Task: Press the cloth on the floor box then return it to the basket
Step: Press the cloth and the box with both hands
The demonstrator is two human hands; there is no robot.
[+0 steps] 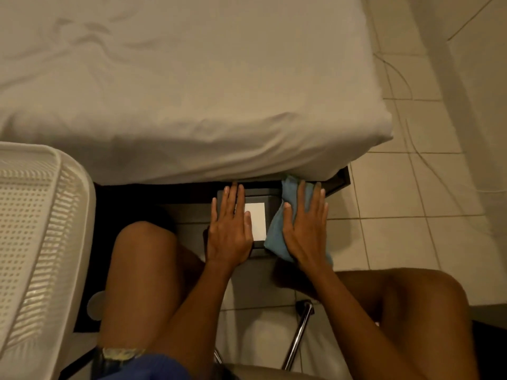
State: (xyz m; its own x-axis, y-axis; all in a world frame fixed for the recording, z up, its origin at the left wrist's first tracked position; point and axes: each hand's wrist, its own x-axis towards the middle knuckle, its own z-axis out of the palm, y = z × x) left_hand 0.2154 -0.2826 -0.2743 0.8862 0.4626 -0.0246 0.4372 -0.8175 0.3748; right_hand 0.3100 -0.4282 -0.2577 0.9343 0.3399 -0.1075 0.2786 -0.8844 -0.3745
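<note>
A dark box [270, 200] with a white label [258, 220] sits on the floor by the bed's foot. A blue cloth [277, 229] lies over the box's right side. My right hand [306, 229] rests flat on the cloth, fingers spread, pressing it down. Flat on the left part of the box lies my left hand [230, 229], fingers extended, holding nothing. The white perforated basket [41, 242] stands at the left, its inside hidden from this angle.
A bed with a beige sheet [192, 91] overhangs the box at the back. My bare knees flank the box. Chrome chair legs [299, 335] stand on the tiled floor [397, 242] below. A dark bed frame corner [343, 179] juts out at the right.
</note>
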